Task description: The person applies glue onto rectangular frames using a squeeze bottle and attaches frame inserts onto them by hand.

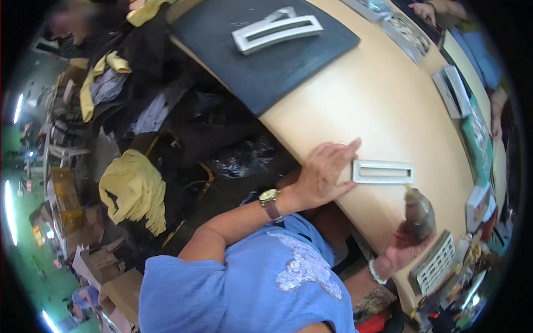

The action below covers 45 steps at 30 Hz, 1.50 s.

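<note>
- Here's the slim frame [383, 180], lying flat on the pale table [355, 105], its long slot facing up.
- The left hand [325, 175] is at one end of it, fingers open and loosely spread, thumb right beside the near corner; whether skin meets frame, I can't tell.
- The right hand [408, 248] has its fingers closed around the lower part of the bottle [420, 213], nozzle pointing to the frame's other end.
- That frame looks light and stiff, perhaps slick along its faces; the short ends offer the best hold.
- The bottle seems soft, easily squeezed, probably plastic, though it's blurry; best held round its belly.
- Farther along, a dark mat [266, 72] carries another frame [277, 33].
</note>
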Each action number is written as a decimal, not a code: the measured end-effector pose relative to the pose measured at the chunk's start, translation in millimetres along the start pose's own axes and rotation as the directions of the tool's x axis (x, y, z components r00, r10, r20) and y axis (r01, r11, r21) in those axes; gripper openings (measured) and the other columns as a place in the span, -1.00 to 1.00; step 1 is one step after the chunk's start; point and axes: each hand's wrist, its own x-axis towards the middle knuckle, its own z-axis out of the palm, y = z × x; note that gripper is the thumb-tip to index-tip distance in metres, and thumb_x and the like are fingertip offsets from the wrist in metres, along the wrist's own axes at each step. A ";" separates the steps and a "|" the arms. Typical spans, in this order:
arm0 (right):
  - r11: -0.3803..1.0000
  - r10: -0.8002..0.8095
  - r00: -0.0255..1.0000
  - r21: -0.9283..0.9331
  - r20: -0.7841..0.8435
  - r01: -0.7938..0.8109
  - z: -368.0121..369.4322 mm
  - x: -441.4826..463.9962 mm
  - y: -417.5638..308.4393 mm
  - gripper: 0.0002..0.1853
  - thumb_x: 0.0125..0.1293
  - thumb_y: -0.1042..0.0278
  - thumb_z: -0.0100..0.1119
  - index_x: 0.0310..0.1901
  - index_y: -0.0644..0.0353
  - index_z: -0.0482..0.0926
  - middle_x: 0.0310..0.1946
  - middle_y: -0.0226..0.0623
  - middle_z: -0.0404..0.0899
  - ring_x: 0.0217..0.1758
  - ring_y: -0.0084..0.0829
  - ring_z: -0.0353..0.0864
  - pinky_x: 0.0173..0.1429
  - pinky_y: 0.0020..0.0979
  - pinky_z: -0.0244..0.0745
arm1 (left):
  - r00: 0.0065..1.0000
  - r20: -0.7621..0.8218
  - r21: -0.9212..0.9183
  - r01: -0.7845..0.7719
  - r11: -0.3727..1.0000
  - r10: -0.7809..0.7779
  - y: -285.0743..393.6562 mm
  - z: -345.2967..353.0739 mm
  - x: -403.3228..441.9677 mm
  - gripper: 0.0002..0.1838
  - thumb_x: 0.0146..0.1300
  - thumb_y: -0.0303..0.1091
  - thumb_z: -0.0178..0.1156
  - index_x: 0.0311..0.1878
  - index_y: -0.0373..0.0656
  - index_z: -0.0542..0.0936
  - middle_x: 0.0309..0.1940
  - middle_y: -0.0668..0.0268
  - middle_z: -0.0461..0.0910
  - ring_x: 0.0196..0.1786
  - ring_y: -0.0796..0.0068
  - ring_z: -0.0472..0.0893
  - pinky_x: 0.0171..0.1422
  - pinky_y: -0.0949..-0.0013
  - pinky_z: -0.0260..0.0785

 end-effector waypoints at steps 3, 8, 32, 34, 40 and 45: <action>0.996 -0.090 0.996 -0.009 -0.005 0.090 -4.6 6.8 -9.5 -0.50 0.21 0.09 0.31 0.02 0.30 0.45 -0.07 -0.15 0.56 -0.11 -0.32 0.61 -0.04 -0.35 0.62 | 1.000 -0.009 -0.034 -0.007 0.999 0.007 -0.3 0.2 0.7 -0.06 -0.11 -0.30 0.43 0.39 -0.25 0.21 -0.09 0.26 0.61 0.05 0.21 0.51 0.25 0.11 0.26; 0.914 -0.334 0.930 -0.291 -0.150 0.282 -3.0 2.9 -11.9 -0.54 0.25 0.22 0.26 0.08 0.33 0.42 -0.02 -0.11 0.53 -0.08 -0.30 0.61 -0.03 -0.35 0.61 | 1.000 0.017 0.013 0.023 1.000 -0.023 1.3 -0.7 1.0 -0.11 -0.11 -0.31 0.43 0.35 -0.22 0.27 -0.10 0.28 0.62 0.06 0.25 0.52 0.25 0.14 0.26; 0.738 -0.530 0.847 -0.515 -0.042 0.436 11.6 -5.0 -1.4 -0.69 0.24 0.40 0.29 -0.04 0.30 0.46 -0.17 -0.32 0.49 -0.10 -0.47 0.48 0.05 -0.42 0.42 | 0.999 0.044 0.072 -0.032 0.997 0.029 7.8 -0.2 6.8 -0.17 -0.14 -0.39 0.45 0.29 -0.25 0.34 -0.14 0.26 0.64 0.02 0.21 0.53 0.22 0.17 0.27; 0.720 -0.522 0.853 -0.532 0.006 0.445 11.9 -12.7 1.7 -0.69 0.24 0.41 0.28 -0.03 0.30 0.46 -0.17 -0.32 0.48 -0.09 -0.47 0.47 0.05 -0.42 0.42 | 0.998 0.045 0.073 -0.036 0.997 0.033 7.3 0.0 7.5 -0.17 -0.14 -0.39 0.45 0.29 -0.25 0.34 -0.13 0.25 0.64 0.02 0.21 0.53 0.21 0.17 0.27; 0.752 -0.406 0.912 -0.543 0.066 0.374 27.1 -50.8 17.5 -0.62 0.18 0.42 0.33 -0.01 0.29 0.44 -0.13 -0.33 0.46 -0.09 -0.47 0.46 0.06 -0.45 0.40 | 0.998 0.051 0.013 -0.022 1.000 0.022 7.8 -4.0 6.9 -0.32 0.05 -0.38 0.28 0.29 -0.28 0.34 -0.12 0.21 0.63 0.02 0.17 0.53 0.21 0.15 0.25; 0.811 -0.301 0.936 -0.466 0.183 0.352 43.4 -74.7 29.1 -0.60 0.13 0.48 0.33 0.00 0.28 0.44 -0.12 -0.32 0.45 -0.08 -0.46 0.45 0.07 -0.44 0.39 | 0.997 0.068 -0.075 0.026 0.997 -0.021 3.6 -6.2 5.7 -0.49 0.25 -0.36 -0.02 0.27 -0.31 0.35 -0.10 0.15 0.62 0.03 0.11 0.52 0.22 0.12 0.24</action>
